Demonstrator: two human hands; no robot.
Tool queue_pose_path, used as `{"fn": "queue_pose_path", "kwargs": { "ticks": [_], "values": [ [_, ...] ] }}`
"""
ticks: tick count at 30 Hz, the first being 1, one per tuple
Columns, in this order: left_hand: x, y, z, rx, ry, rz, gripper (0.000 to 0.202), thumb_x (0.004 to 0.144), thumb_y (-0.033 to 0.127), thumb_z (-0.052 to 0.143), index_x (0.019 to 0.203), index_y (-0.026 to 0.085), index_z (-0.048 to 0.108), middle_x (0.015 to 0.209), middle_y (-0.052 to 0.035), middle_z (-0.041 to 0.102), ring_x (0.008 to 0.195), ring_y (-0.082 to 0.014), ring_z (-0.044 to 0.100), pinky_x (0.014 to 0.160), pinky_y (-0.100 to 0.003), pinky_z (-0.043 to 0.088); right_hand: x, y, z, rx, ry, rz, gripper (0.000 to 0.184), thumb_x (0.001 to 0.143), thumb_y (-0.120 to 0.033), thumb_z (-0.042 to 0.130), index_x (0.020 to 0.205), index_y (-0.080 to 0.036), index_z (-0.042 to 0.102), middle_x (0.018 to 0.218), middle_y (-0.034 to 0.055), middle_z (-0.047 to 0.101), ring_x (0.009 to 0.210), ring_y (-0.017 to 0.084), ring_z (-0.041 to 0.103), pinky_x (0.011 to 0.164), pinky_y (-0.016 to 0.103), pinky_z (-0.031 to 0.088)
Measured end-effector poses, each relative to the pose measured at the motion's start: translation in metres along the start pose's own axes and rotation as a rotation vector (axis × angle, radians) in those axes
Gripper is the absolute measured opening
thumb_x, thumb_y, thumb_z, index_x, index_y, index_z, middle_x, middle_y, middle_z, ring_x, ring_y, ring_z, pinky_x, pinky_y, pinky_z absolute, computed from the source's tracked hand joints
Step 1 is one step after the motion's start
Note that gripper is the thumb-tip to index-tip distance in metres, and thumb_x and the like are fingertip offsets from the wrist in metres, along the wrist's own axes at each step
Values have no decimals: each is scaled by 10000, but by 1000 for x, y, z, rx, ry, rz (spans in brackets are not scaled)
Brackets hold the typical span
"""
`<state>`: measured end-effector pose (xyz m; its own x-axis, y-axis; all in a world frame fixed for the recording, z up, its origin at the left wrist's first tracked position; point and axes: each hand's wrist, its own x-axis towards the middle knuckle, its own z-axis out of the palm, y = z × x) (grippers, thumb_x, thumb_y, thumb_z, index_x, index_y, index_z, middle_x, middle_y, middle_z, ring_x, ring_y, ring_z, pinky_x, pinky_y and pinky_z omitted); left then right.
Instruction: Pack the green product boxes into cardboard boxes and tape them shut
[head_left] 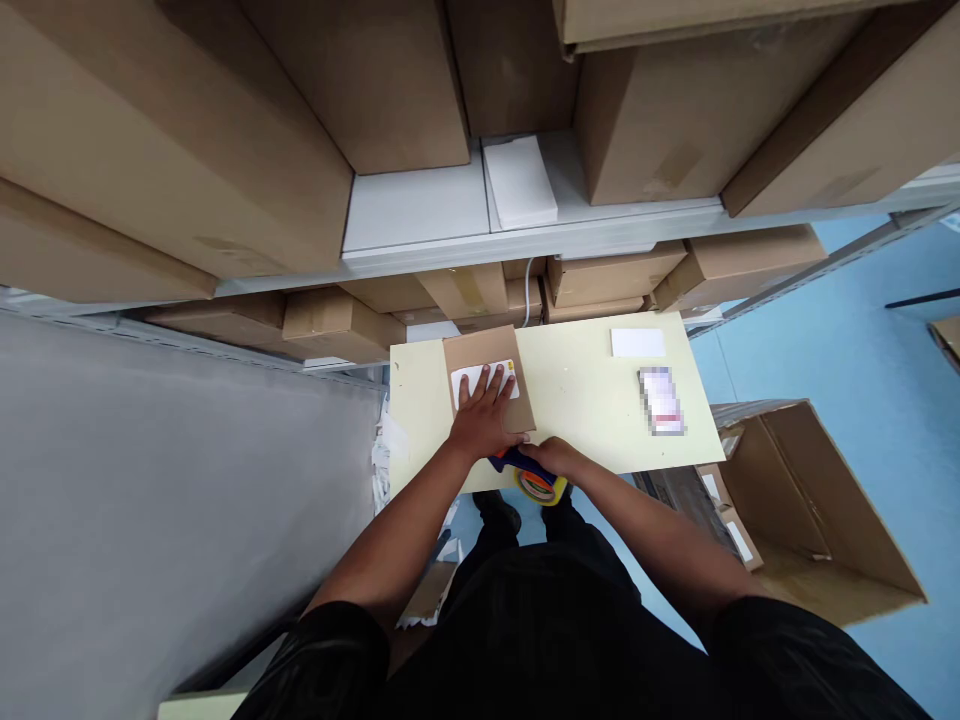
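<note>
My left hand (485, 418) lies flat with fingers spread on a small brown cardboard box (484, 347). Under its fingers is a white label (463, 378) with a small yellow mark. My right hand (553, 456) is closed around the handle of a blue tape dispenser (515, 459), which carries a roll of yellow tape (538, 487). The dispenser is at the box's near edge, close to my left thumb. Whether the tape touches the box is hidden by my hands.
The box rests on a pale yellow table (585, 400). To the right are a white card (637, 342) and a blurred phone-like object (661, 401). A shelf (420, 215) with large cartons stands behind. An open carton (817, 500) holding smaller boxes sits at right.
</note>
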<state>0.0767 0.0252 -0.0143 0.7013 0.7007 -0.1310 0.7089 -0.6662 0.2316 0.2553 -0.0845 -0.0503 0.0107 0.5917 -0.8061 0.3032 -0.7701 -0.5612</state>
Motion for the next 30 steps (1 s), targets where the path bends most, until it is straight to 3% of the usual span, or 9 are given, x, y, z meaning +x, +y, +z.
{"fn": "queue_pose_path", "kwargs": {
  "ticks": [2,6,11,16,23,26,30],
  "values": [
    [-1,-1,2,-6,9,3,1200,744,798,688,1661,176,228,1732,-161,159,1602,-419,28,1254,-642,-114,-18,24,-10,-84,52,36,491,897,-603,611,708,-164,722,699,87,735,652,212,656,601,296,427],
    [-2,-2,5,-16,37,9,1226,735,818,679,1666,183,198,1737,-152,143,1606,-403,22,1255,-635,-121,-43,69,-41,-263,394,-4,453,967,-524,455,781,-198,708,700,62,708,686,218,658,599,298,386],
    [-3,-2,6,-11,49,6,1237,725,816,688,1668,189,192,1740,-141,129,1608,-394,19,1260,-628,-122,-27,81,-57,-816,756,-185,433,1002,-508,471,989,-132,685,909,160,728,864,294,660,757,364,385],
    [-3,-2,6,-5,43,6,1222,737,801,687,1671,193,185,1742,-129,133,1610,-383,21,1267,-622,-113,0,79,-47,-948,828,-244,433,1034,-509,445,933,-149,663,912,169,716,921,324,629,819,413,361],
    [-3,-4,8,-30,75,15,1213,714,812,703,1654,190,255,1729,-146,189,1603,-412,51,1268,-633,-78,6,90,-47,-952,889,-322,418,1035,-507,441,920,-164,651,879,153,700,876,306,618,807,409,364],
    [-9,-6,6,-74,138,58,977,814,762,642,1566,174,435,1691,-153,309,1596,-378,152,1287,-603,-25,-1,89,-58,-884,878,-318,399,1018,-500,462,901,-163,642,851,150,706,837,298,643,784,388,379],
    [-23,-6,-3,-144,273,77,504,965,507,546,1343,187,640,1563,-129,518,1556,-319,300,1299,-568,104,-25,72,-83,-567,791,-291,445,1004,-583,417,822,-215,587,760,100,694,707,255,636,665,333,388]
  ]
}}
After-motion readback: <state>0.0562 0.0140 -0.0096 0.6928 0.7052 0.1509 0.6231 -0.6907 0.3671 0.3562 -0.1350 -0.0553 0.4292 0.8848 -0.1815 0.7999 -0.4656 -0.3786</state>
